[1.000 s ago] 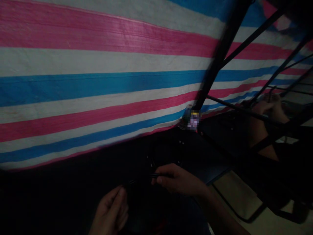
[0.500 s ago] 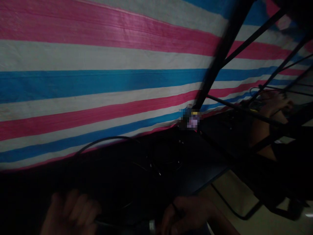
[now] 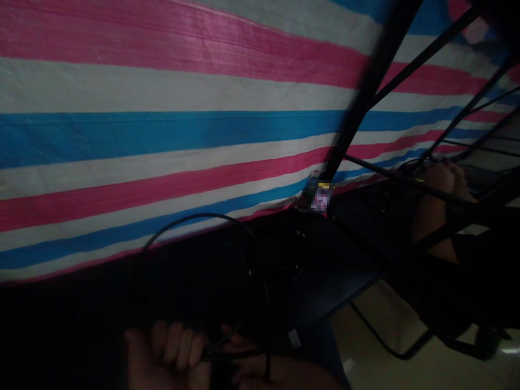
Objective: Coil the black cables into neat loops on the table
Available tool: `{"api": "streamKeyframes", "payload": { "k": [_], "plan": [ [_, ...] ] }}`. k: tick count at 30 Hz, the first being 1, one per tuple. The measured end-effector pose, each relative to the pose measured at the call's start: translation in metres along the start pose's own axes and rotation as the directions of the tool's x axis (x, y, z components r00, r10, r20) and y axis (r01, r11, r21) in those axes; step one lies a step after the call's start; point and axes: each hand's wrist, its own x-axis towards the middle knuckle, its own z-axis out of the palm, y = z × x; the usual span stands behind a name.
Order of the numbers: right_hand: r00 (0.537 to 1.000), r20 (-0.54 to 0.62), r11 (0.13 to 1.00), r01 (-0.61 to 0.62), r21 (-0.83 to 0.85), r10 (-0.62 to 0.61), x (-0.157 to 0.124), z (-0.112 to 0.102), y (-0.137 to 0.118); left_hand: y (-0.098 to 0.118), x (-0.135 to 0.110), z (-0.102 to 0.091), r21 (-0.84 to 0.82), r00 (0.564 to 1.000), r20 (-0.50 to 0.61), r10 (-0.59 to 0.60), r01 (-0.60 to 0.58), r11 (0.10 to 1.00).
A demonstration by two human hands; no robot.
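At the bottom of the head view my left hand (image 3: 173, 346) is closed, its fingers wrapped round a black cable (image 3: 208, 215). The cable rises in a large loop above both hands. Just to the right, my right hand (image 3: 244, 346) is partly hidden in the dark, and its fingers are curled at the cable close to the left hand. A pale connector (image 3: 294, 338) shows beyond the right wrist. Poor light hides where the cable's ends run.
A striped plastic sheet (image 3: 170, 132) hangs behind the dark table (image 3: 337, 292). More coiled cable (image 3: 298, 268) lies there beside a small clear packet (image 3: 311, 192). Black metal frame bars (image 3: 353, 124) stand at the right; past them is another person's arm (image 3: 434, 216).
My hands have come together, the left moving right and the right moving left. The cable between them now stands up in a bigger loop. The other person's hand has shifted.
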Motion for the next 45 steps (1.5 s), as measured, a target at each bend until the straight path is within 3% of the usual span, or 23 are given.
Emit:
{"api": "streamKeyframes", "payload": {
  "k": [3,7,9,13,16,20,24,27,29,31,34,37,39,40,42,44,45],
  "plan": [
    [0.960,-0.263,0.961,0.161,0.223,-0.100,0.011,0.013,-0.006,-0.014,-0.009,0.000,-0.041,0.996,-0.054,-0.073,0.070,0.997],
    [0.786,-0.603,0.747,0.483,0.457,-0.139,0.031,0.021,-0.025,-0.034,-0.014,-0.012,-0.160,0.991,0.028,-0.130,0.133,0.978],
    [0.744,-0.657,0.684,0.542,0.488,-0.121,0.037,0.013,-0.039,-0.046,-0.014,-0.020,-0.161,0.982,0.101,-0.159,0.174,0.971],
    [0.795,-0.605,0.725,0.446,0.525,-0.050,0.032,-0.019,-0.063,-0.053,-0.002,-0.032,0.010,0.955,0.194,-0.224,0.227,0.974],
    [0.847,-0.531,0.798,0.327,0.507,-0.010,0.020,-0.043,-0.070,-0.035,0.017,-0.036,0.180,0.950,0.206,-0.234,0.198,0.963],
    [0.881,-0.470,0.900,0.171,0.400,0.042,0.009,-0.065,-0.074,-0.002,0.038,-0.034,0.446,0.930,0.303,-0.209,0.056,0.893],
    [0.901,-0.431,0.972,0.054,0.228,0.051,0.010,-0.079,-0.078,0.008,0.045,-0.026,0.656,0.898,0.378,-0.225,-0.088,0.750],
    [0.941,-0.326,0.994,-0.071,0.087,0.096,0.016,-0.086,-0.084,0.004,0.044,-0.013,0.795,0.872,0.446,-0.201,-0.283,0.536],
    [0.963,-0.221,0.988,-0.157,-0.004,0.152,0.022,-0.086,-0.090,-0.001,0.041,-0.001,0.793,0.820,0.558,-0.130,-0.480,0.376],
    [0.972,-0.126,0.972,-0.212,-0.101,0.199,0.029,-0.084,-0.096,-0.007,0.035,0.015,0.708,0.709,0.695,-0.119,-0.645,0.288],
    [0.971,-0.027,0.960,-0.238,-0.148,0.237,0.039,-0.080,-0.103,-0.015,0.026,0.035,0.583,0.546,0.813,-0.204,-0.765,0.275],
    [0.974,0.019,0.974,-0.226,-0.007,0.226,0.038,-0.081,-0.103,-0.013,0.028,0.041,0.527,0.459,0.841,-0.286,-0.816,0.239],
    [0.984,-0.003,0.979,-0.177,0.101,0.178,0.030,-0.085,-0.098,-0.005,0.038,0.036,0.522,0.488,0.852,-0.191,-0.823,0.223],
    [0.990,-0.021,0.980,-0.137,0.143,0.142,0.024,-0.087,-0.093,0.000,0.045,0.032,0.547,0.541,0.836,-0.091,-0.807,0.222],
    [0.994,-0.089,0.975,-0.038,0.217,0.059,0.013,-0.091,-0.080,0.008,0.062,0.024,0.643,0.686,0.720,0.103,-0.715,0.275],
    [0.982,-0.187,0.967,0.041,0.251,0.006,0.003,-0.093,-0.065,0.009,0.077,0.018,0.701,0.800,0.576,0.167,-0.589,0.401],
    [0.968,-0.250,0.969,0.069,0.237,-0.008,0.001,-0.094,-0.058,0.005,0.083,0.016,0.702,0.831,0.533,0.161,-0.540,0.464]
  ]
}}
